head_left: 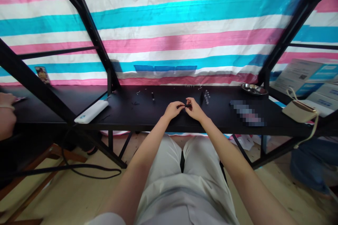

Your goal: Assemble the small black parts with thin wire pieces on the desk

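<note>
My left hand (174,109) and my right hand (194,109) meet over the front part of the black table. Between their fingertips is a small dark stick-like piece (187,105), too small to name more exactly. Both hands are closed in a pinch, one at each end of it. Beyond my right hand stands a group of several small pale-topped pieces (206,97), with a dark upright piece (202,97) beside it. To the left of my hands a small black tube with a white end (152,96) stands on the tabletop. Thin black scraps (135,103) lie near it.
A white power strip-like box (92,111) lies on the left. To the right are a blurred flat item (246,113), a round metal dish (254,89) and a beige bag (299,110). Black frame posts (89,28) flank the table (126,119). Another person's hand (6,112) shows far left.
</note>
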A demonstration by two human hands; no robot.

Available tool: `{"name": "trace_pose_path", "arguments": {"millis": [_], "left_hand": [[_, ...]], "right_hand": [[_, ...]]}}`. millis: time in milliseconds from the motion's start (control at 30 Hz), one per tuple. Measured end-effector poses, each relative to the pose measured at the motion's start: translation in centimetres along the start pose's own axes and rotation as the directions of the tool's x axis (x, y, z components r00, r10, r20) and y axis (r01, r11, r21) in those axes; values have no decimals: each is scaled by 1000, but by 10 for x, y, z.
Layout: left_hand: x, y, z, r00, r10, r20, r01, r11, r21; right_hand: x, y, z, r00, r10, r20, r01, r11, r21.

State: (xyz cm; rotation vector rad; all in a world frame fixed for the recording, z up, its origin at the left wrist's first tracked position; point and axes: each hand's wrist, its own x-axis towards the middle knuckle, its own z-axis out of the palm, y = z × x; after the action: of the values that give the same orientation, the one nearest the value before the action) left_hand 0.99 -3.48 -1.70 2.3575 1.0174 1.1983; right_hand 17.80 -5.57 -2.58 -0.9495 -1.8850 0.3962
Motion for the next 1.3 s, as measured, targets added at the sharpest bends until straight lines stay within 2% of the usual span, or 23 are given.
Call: {"name": "trace_pose_path", "arguments": {"millis": [200,367,500,600,667,767,867,967,1100,1200,1300], "left_hand": [[3,1,-1,988,-144,-57,132,975,-177],[4,-2,-1,979,-201,-42,174,921,-348],[5,-4,1,978,-207,-39,177,908,-379],[5,-7,3,973,-226,-43,194,908,-372],[5,-8,3,969,-242,-48,207,905,-373],[5,-9,4,969,-240,-59,207,917,-340],[4,-7,3,977,-208,-53,186,945,-270],[2,-4,3,990,-139,-2,137,975,-175],[1,1,3,996,-44,73,45,999,-11],[3,3,3,995,-47,83,42,997,66],[5,6,3,995,-80,61,75,993,94]], "right_hand": [[1,2,1,999,41,20,-39,995,-92],[1,3,2,994,83,66,-70,980,-185],[3,5,2,995,-10,97,34,967,-251],[4,7,-1,995,-95,32,100,950,-296],[5,7,-4,994,-95,-61,72,947,-312],[5,6,-7,989,-29,-145,-10,964,-264],[4,4,-7,990,40,-135,-63,982,-179],[4,4,-6,992,66,-112,-81,987,-138],[4,6,-3,998,50,-40,-58,971,-231],[5,7,-1,999,32,-22,-37,955,-295],[7,7,0,999,27,-40,-37,958,-285]]}}
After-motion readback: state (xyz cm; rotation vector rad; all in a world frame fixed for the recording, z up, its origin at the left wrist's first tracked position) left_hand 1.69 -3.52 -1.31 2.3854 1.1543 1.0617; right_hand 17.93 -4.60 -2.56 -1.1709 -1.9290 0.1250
